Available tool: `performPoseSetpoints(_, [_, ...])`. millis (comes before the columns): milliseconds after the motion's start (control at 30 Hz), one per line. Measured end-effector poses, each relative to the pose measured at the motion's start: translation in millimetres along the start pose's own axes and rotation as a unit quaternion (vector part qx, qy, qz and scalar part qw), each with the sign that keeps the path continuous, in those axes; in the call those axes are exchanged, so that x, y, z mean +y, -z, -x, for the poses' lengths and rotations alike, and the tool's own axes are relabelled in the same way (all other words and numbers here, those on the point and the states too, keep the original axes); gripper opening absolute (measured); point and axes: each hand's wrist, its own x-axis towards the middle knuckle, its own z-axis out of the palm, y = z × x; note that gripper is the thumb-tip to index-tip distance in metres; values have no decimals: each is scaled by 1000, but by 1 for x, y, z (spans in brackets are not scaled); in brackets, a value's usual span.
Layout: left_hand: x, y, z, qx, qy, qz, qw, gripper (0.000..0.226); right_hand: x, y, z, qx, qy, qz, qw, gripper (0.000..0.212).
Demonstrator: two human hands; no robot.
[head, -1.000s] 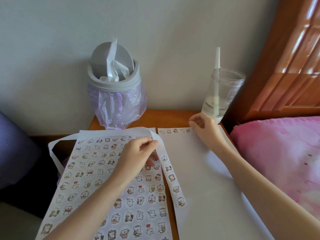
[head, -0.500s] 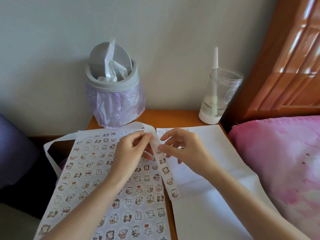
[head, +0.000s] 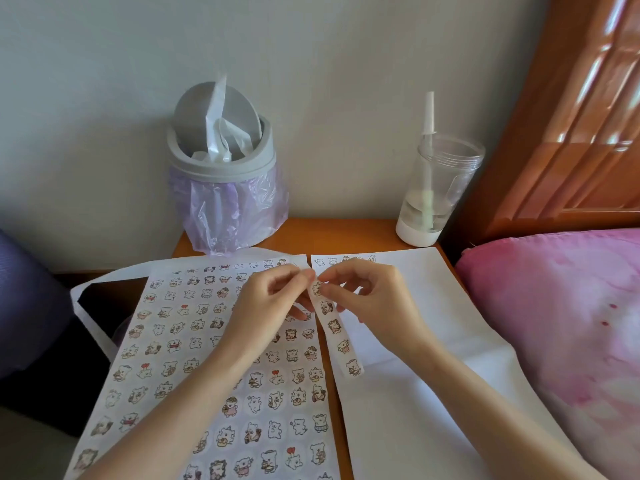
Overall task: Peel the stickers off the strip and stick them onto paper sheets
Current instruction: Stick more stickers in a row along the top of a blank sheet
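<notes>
no readable writing
the sticker-covered sheet point(head: 194, 355), the strip point(head: 335, 327) and the paper sheet point(head: 436, 306) show only tiny cartoon animals; no letters, numbers or brands are legible.

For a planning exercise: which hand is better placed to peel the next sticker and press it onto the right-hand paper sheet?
Right, probably. The right hand pinches at the top sticker of the strip and hovers over the mostly bare sheet. The left hand grips the strip's upper end, steadying it.

Both hands point(head: 277, 299) on sticker strip point(head: 337, 336)
</notes>
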Motion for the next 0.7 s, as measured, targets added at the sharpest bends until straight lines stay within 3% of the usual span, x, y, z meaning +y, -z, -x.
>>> performPoseSetpoints(400, [-6,-2,-2,-4,7,-46,999,19,6,0,2,9,26,104,994,5])
performPoseSetpoints(567, [-9,0,-4,7,29,-59,998,19,0,12,0,-18,14,6,1000,12])
performPoseSetpoints(700, [-11,0,-2,-2,26,-82,996,17,12,45,-20,28,-47,-41,998,9])
